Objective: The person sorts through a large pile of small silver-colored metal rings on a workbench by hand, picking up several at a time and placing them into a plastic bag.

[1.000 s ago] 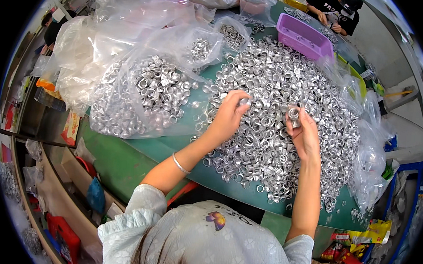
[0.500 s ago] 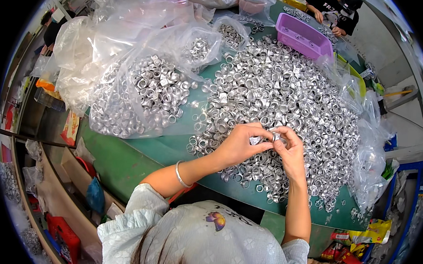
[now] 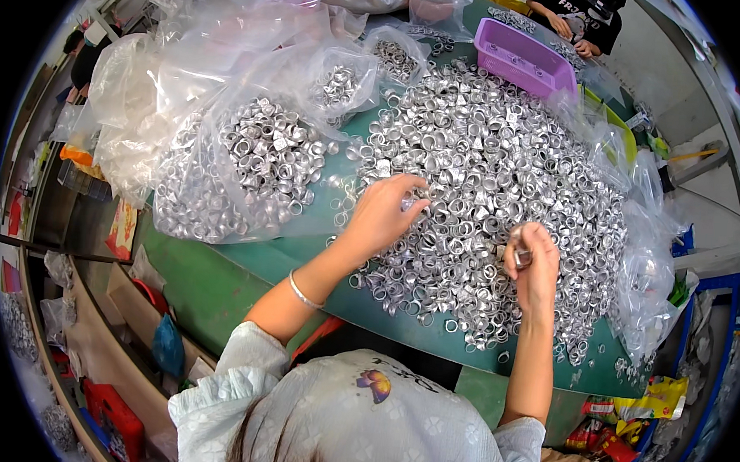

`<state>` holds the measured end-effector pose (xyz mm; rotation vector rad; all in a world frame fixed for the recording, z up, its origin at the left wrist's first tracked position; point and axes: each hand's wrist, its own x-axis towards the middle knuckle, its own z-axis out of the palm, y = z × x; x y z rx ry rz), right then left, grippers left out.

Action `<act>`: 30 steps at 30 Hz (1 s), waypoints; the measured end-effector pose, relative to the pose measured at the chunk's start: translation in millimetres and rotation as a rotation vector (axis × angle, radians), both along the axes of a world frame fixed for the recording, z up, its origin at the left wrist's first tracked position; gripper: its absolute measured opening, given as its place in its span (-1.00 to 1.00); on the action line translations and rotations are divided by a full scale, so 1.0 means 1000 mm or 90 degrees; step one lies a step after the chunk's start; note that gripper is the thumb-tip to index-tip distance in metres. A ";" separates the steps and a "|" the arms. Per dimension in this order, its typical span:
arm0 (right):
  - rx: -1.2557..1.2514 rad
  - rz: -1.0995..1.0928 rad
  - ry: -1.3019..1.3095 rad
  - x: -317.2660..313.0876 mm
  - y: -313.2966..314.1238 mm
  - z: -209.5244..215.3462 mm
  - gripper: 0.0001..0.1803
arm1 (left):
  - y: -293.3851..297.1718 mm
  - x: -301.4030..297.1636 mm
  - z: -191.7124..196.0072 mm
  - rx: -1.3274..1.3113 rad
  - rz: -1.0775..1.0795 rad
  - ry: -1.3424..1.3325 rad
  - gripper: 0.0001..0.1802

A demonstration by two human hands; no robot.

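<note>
A wide heap of silver metal rings (image 3: 473, 145) covers much of the green table (image 3: 257, 255). My left hand (image 3: 385, 213) is over the heap's left side, fingers curled toward the thumb, with shiny rings showing in the palm. How many it holds is hidden. To the right and slightly nearer me, my right hand (image 3: 537, 267) is closed, with a silver ring (image 3: 522, 257) at its fingers. The two hands are well apart.
Clear plastic bags (image 3: 199, 170) with more rings lie on the left. A purple basket (image 3: 509, 68) stands at the far right, and a crumpled plastic bag (image 3: 645, 268) hangs along the right edge. Another person's hands (image 3: 588, 48) work across the table.
My hands were together over the middle of the heap and have parted. The left moved left and away from me; the right moved right with a ring at its fingers.
</note>
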<state>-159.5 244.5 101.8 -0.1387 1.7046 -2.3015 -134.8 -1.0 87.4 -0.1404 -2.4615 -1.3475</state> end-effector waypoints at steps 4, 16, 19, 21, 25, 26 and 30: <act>0.503 -0.119 0.344 -0.037 -0.019 0.008 -0.84 | 0.002 -0.008 -0.020 -0.097 0.049 0.007 -0.75; 0.163 0.033 0.041 -0.081 -0.011 0.028 -0.83 | -0.005 -0.067 -0.023 -0.253 -0.001 0.031 -0.73; -0.262 0.053 -0.117 -0.083 -0.009 0.021 -0.78 | -0.006 -0.070 -0.022 -0.279 -0.004 -0.022 -0.64; -0.337 0.069 -0.184 -0.089 -0.007 0.021 -0.77 | -0.003 -0.073 -0.023 -0.228 -0.002 -0.030 -0.61; -0.088 0.003 -0.111 -0.113 -0.013 0.014 -0.74 | -0.002 -0.077 -0.030 -0.213 0.028 0.032 -0.61; 0.198 -0.032 0.017 -0.111 -0.024 0.022 -0.75 | -0.004 -0.080 -0.034 -0.183 0.031 0.045 -0.61; 0.864 -0.060 0.487 -0.144 -0.054 -0.014 -0.79 | -0.007 -0.078 -0.010 0.141 0.045 -0.105 -0.66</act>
